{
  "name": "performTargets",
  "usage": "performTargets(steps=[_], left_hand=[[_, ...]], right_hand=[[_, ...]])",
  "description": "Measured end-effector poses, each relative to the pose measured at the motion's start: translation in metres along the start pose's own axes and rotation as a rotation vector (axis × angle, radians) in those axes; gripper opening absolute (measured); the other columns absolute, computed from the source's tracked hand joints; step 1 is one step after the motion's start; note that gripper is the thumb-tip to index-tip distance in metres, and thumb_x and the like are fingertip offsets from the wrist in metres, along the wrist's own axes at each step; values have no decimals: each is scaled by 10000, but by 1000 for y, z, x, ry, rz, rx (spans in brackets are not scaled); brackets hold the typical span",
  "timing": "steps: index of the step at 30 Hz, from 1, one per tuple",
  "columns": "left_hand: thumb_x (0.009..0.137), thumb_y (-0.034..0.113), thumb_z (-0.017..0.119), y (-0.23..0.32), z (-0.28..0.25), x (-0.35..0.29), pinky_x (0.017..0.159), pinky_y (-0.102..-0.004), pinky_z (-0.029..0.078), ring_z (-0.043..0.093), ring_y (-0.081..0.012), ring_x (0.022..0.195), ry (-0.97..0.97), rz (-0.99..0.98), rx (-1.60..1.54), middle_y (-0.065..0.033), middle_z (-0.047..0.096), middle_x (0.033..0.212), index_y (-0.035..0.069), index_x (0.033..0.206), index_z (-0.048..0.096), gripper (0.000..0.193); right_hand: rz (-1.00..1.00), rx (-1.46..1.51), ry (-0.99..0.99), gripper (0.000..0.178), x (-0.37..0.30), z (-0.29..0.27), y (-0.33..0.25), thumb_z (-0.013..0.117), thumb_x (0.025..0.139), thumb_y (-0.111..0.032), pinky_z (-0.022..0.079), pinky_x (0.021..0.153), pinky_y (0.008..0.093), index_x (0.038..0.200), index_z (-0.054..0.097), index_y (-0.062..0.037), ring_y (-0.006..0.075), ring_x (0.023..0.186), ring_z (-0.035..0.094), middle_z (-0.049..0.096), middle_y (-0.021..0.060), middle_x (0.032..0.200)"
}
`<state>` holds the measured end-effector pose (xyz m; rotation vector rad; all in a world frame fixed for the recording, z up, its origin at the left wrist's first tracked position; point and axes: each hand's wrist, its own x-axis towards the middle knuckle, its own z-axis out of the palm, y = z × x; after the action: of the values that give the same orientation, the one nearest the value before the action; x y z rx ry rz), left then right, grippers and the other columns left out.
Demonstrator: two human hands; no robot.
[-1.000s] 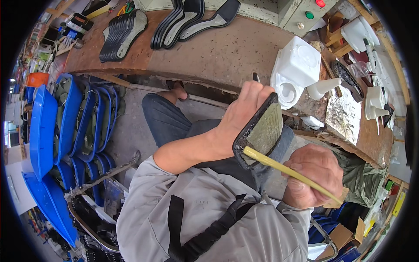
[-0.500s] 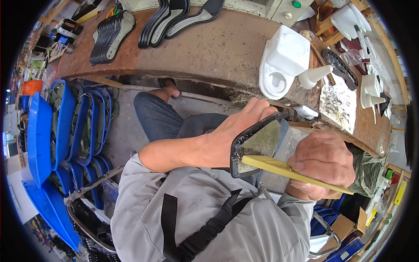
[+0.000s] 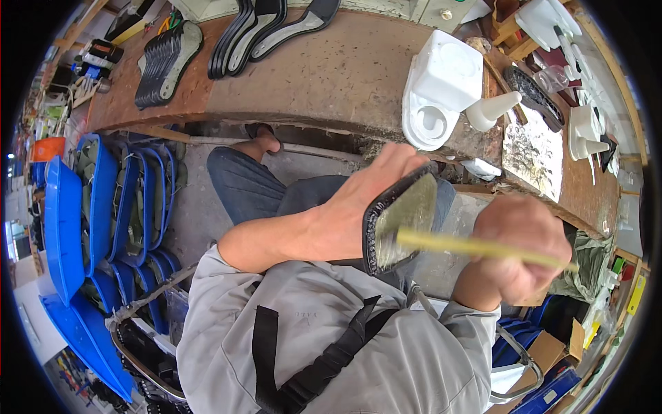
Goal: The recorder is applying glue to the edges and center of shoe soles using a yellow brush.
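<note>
My left hand (image 3: pixel 348 200) is wrapped round the back of a shoe sole (image 3: pixel 414 214), with black raised edges and a grey-green, shiny inner face turned to the right. The sole is tilted above my lap, and most of my left fingers are hidden behind it. In my right hand (image 3: pixel 520 238), closed and smeared by motion, is a long flat yellow brush (image 3: pixel 448 243). Its left end lies over the lower part of the sole's inner face. Whether that blurred end touches the face, I cannot tell.
Ahead runs a worn brown bench (image 3: pixel 331 76) with stacked black-and-grey soles (image 3: pixel 169 65) and more soles (image 3: pixel 252 34). A white plastic pot (image 3: pixel 448 76), a white cone (image 3: pixel 493 110) and a stained sheet (image 3: pixel 534 162) stand at its right. Blue trays (image 3: pixel 65 228) are piled at left.
My right hand has shifted slightly right and up, and the brush's end has moved right across the sole. The sole has turned a little, showing more of its inner face.
</note>
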<state>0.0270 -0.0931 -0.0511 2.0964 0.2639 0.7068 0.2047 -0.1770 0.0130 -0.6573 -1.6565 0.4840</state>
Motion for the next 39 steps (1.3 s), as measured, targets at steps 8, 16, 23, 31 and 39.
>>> performTargets(steps=[8,16,23,31,39], left_hand=[[676,176,706,-7,-5,-3,873,-447,388,455,-352,946,111,215,12,-152,503,977,21,986,566,373],[673,186,748,-6,-2,-7,921,-413,422,539,-329,999,-31,164,-129,-149,579,1049,25,1011,606,401],[757,221,722,1,-3,-9,895,-414,442,564,-322,976,-112,99,-12,-130,610,1014,43,1018,616,333],[789,292,708,-8,-9,-10,1010,-320,375,475,-182,1182,-196,-14,82,-46,466,1323,72,1338,381,676],[622,130,702,-14,3,8,810,-395,374,413,-322,878,269,-262,-139,-140,445,970,-5,925,549,365]], right_hand=[[-271,-182,162,76,-18,33,5,686,743,-105,444,433,239,754,659,-35,116,472,537,621,64,643],[-250,-91,-72,162,-1,2,3,683,791,-156,410,404,240,797,657,4,121,471,533,641,94,725],[-296,-73,102,130,-22,7,6,690,784,-147,435,423,235,753,674,-21,136,484,563,659,86,738],[-78,-231,80,109,-21,-8,5,676,765,-85,435,394,286,791,652,18,186,452,558,625,105,659],[291,-208,376,121,-8,23,3,687,763,-64,427,476,266,805,646,41,144,494,534,623,104,635]])
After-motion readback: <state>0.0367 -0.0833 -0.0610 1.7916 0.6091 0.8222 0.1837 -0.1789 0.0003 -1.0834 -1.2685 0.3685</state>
